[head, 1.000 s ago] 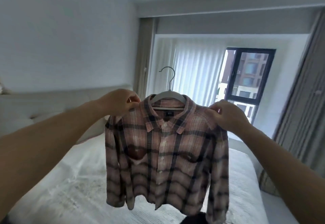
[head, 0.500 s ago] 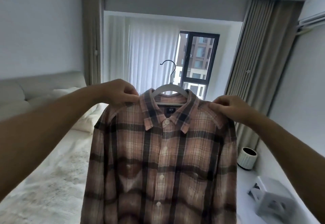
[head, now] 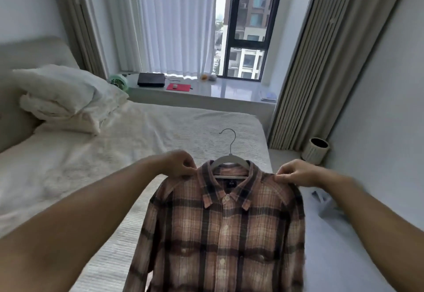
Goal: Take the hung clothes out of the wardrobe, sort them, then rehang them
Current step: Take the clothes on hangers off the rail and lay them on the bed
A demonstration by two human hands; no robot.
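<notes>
A pink and brown plaid shirt (head: pixel 224 229) hangs buttoned on a white hanger (head: pixel 229 158) with a metal hook, held up over the foot of the bed. My left hand (head: pixel 179 164) pinches the shirt's left shoulder. My right hand (head: pixel 298 173) pinches the right shoulder. The shirt's lower part runs out of the frame at the bottom. No wardrobe is in view.
A white bed (head: pixel 114 154) with a pillow (head: pixel 66 94) lies below and to the left. A window ledge (head: pixel 229 89) behind it carries a black box, a red mat and a small green fan. Grey curtains (head: pixel 321 62) and a ribbed white bin (head: pixel 315 150) stand at right.
The view has dropped from the ceiling and window down to the bed. The shirt, still held by both shoulders, now sits lower in the frame, over the bed's right edge.
</notes>
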